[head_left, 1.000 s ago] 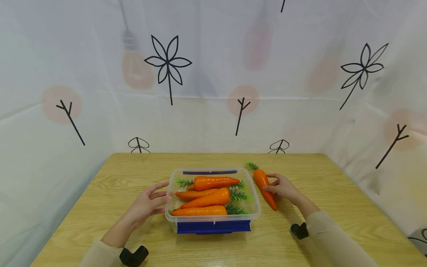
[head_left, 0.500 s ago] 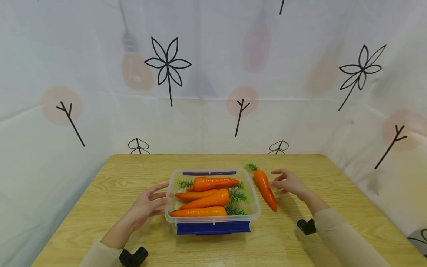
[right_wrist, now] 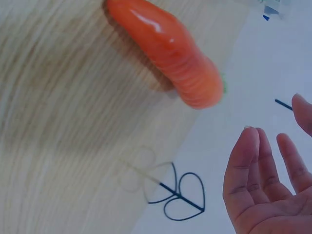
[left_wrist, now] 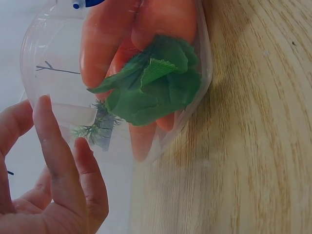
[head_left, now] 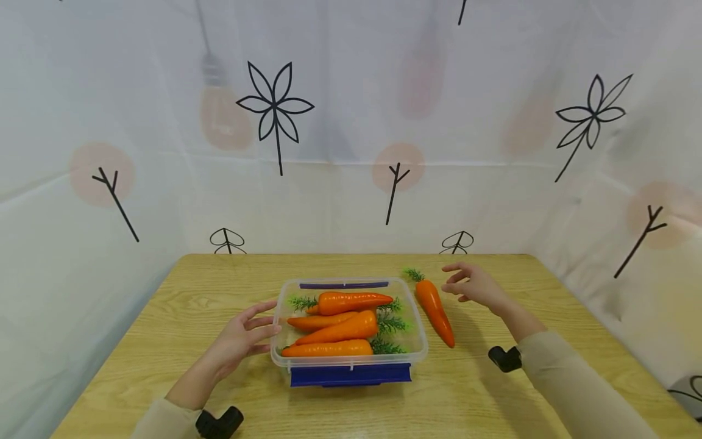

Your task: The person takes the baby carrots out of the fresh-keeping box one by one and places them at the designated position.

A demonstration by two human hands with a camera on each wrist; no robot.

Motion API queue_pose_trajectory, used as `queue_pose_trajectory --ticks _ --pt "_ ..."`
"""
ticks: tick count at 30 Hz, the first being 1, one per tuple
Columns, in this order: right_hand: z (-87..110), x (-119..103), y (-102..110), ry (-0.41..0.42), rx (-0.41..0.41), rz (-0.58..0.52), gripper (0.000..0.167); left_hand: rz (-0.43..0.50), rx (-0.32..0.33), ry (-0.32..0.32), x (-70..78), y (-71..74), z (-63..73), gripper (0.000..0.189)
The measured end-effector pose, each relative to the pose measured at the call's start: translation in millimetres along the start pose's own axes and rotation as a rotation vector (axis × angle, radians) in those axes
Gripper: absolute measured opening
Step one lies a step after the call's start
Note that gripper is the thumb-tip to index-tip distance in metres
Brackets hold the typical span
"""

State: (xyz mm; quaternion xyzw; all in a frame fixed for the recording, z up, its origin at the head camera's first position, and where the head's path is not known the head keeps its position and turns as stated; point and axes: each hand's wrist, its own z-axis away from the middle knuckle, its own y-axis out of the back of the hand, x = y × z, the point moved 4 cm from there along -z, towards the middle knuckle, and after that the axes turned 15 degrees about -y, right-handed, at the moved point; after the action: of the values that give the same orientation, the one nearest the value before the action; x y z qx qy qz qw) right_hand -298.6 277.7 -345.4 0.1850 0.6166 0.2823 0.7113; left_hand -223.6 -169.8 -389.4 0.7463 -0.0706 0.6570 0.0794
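Note:
A clear plastic container (head_left: 351, 360) with blue clips stands mid-table in the head view. Several orange carrots (head_left: 347, 327) with feathery green tops lie inside it. Through its wall, the left wrist view also shows a broad green leafy piece (left_wrist: 151, 87). At the container's left side, my left hand (head_left: 244, 334) has its fingers spread, fingertips right at the wall. One loose carrot (head_left: 435, 312) lies on the table right of the container, its top pointing away from me. My right hand (head_left: 476, 288) hovers just right of that carrot, fingers relaxed and holding nothing.
The wooden table (head_left: 208, 286) runs back to a pale cloth backdrop (head_left: 340, 201) printed with flowers and twigs. A black camera mount sits on each wrist, the left mount (head_left: 219, 422) and the right mount (head_left: 504, 358).
My right hand has let go of the loose carrot and lifted away to the right, then moved toward the back of the table. The left hand and the container have stayed in place.

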Motion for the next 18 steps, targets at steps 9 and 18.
queue_pose_trajectory --ticks 9,18 --pt "1.4 -22.5 1.4 0.038 -0.013 0.038 0.049 0.004 -0.003 0.004 -1.4 -0.5 0.3 0.068" --pt "-1.5 -46.3 -2.0 0.073 -0.028 0.077 0.048 0.002 0.005 0.006 -1.7 -0.8 0.6 0.067"
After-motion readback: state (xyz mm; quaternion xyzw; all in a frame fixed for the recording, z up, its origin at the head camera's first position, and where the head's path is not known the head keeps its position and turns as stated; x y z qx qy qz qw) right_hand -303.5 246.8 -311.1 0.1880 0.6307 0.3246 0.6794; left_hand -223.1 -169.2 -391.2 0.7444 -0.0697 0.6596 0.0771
